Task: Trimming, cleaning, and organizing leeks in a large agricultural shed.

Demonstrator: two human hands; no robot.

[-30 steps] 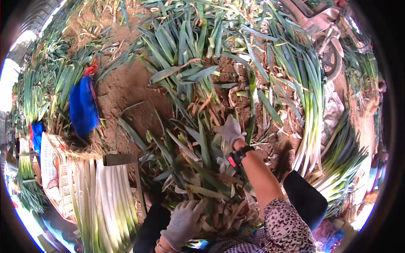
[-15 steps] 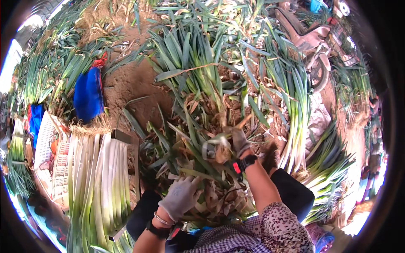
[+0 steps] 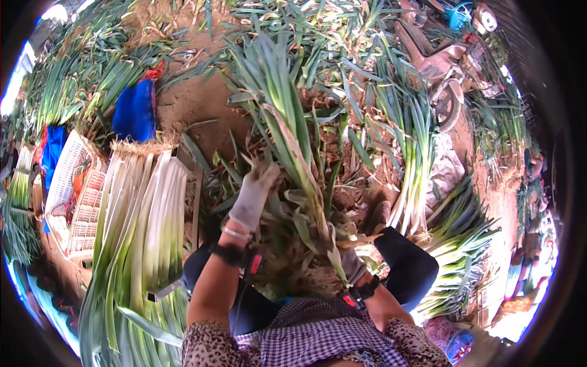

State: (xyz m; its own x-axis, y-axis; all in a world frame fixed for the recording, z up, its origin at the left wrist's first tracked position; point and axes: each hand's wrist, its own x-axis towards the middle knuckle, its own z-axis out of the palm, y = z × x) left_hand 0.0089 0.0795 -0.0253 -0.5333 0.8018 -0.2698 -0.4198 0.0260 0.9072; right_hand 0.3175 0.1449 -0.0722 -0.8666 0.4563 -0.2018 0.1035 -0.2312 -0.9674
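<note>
A long leek (image 3: 293, 137) with green leaves and dry, yellowed outer leaves slants across the middle, its lower end toward me. My right hand (image 3: 353, 264), in a grey glove, is closed round the lower end of it, though the fingers are partly hidden by dry leaves. My left hand (image 3: 257, 186), in a whitish glove, reaches forward just left of the leek. Its fingers look apart, and I see nothing held in them. Beneath both hands lies a heap of stripped leek leaves (image 3: 287, 244).
At my left, cleaned leeks (image 3: 137, 220) lie stacked in a metal frame (image 3: 164, 290), beside a white plastic basket (image 3: 66, 177) and blue cloth (image 3: 136, 111). More leeks (image 3: 422, 153) lie at my right. A dusty wheeled vehicle (image 3: 437, 67) stands at the far right.
My right hand has come back toward my body, drawing the leek with it. My left hand has moved forward from the leaf heap to beside the leek. The view has shifted slightly.
</note>
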